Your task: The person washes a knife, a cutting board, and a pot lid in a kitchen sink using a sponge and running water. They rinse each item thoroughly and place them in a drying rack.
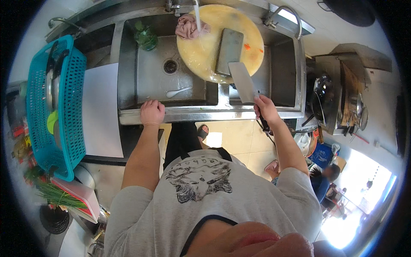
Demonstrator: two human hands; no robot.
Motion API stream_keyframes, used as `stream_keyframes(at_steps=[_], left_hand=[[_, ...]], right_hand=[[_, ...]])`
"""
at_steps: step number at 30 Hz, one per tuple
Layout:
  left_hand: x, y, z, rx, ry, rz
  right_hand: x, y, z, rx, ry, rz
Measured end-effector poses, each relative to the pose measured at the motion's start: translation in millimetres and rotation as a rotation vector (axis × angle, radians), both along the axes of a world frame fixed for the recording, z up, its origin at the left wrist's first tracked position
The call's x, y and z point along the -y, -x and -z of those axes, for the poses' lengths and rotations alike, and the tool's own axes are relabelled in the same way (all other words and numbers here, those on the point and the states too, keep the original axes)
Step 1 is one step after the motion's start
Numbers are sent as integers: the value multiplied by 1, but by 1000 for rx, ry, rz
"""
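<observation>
My right hand (pixel 267 110) grips the dark handle of a cleaver (pixel 243 83). The broad blade points away from me, its far end at the near end of a grey whetstone (pixel 230 48). That stone lies on a round yellowish cutting board (pixel 205 61), which rests across the divider of a steel double sink. Water runs from a faucet (pixel 196 14) onto the board beside a crumpled pinkish cloth (pixel 189 27). With its fingers curled over, my left hand (pixel 152 112) holds the sink's front rim (pixel 189 115).
A white spoon (pixel 179 92) and a green glass jar (pixel 147 39) with leaves are in the left basin. Left stands a turquoise plastic basket (pixel 69 109) beside a white sheet (pixel 100 112). Pans (pixel 321 96) sit at right. A person (pixel 319 181) is in the right background.
</observation>
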State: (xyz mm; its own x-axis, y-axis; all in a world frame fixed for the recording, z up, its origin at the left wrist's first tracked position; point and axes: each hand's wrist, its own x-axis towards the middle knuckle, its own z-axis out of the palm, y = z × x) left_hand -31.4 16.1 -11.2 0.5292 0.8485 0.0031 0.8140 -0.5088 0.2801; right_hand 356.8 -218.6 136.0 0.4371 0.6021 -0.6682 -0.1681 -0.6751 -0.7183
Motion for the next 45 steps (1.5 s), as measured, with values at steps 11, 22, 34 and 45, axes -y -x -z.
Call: stream_keyframes(at_steps=[11,22,34,45], left_hand=[[-11,-6,3,57,-80,24],[-3,-5,4,-79,34,-19],[-4,-11,2,5,24,47],[4,3,10,-2,-9,-1]], right_hand=[[-205,-121,51,1112,73,-299],[76,60,-3,998,26,-459],[-128,-144,100,516,-12,-147],[-47,30,23,891,376,-645]])
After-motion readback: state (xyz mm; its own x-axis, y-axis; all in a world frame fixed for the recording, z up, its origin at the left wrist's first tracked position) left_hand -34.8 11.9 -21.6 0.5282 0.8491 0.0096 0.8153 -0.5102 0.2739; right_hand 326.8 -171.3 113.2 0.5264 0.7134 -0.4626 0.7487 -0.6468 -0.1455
